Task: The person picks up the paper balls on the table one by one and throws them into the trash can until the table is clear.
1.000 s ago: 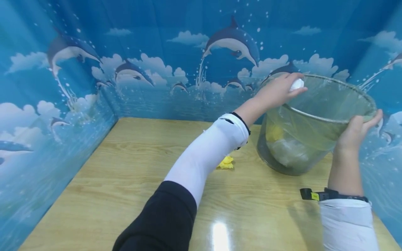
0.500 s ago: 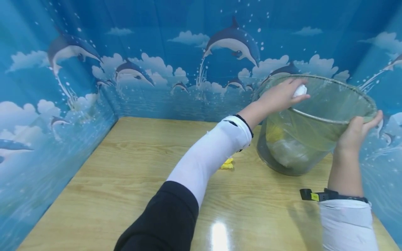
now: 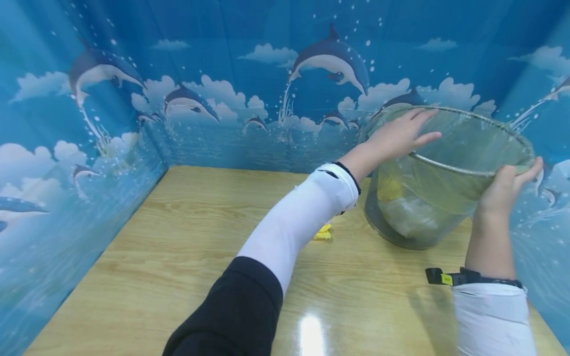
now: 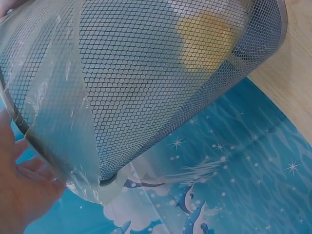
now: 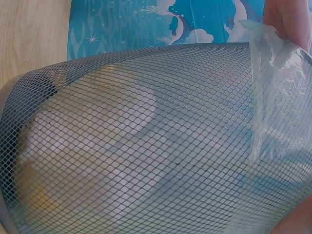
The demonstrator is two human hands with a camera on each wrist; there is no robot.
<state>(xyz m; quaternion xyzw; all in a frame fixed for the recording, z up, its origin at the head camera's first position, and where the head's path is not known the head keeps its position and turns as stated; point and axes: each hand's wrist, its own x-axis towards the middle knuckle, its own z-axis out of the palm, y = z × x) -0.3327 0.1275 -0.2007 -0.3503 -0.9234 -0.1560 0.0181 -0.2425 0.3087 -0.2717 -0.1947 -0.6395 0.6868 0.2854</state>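
Note:
A mesh wastebasket point(image 3: 445, 212) with a clear plastic liner point(image 4: 53, 102) folded over its rim stands on the right of the table, apparently leaning right. My right hand point(image 3: 496, 193) grips the rim on the near right side. Across the rim's left side reaches my left hand point(image 3: 401, 133), fingers and thumb extended over the opening, with nothing visible between them. Through the mesh show a yellow crumpled piece point(image 4: 207, 41) and white crumpled pieces point(image 5: 131, 161), blurred. Another yellow crumpled piece point(image 3: 323, 232) lies on the table, partly hidden behind my left forearm.
The wooden table point(image 3: 187, 237) spreads in front of me and to the left. A blue dolphin-print curtain point(image 3: 213, 64) surrounds its back and sides, close behind the wastebasket. A black strap point(image 3: 472, 278) is round my right wrist.
My left hand has moved slightly right over the rim and let go of a white crumpled ball, which is now out of sight. My right hand keeps its hold on the wastebasket.

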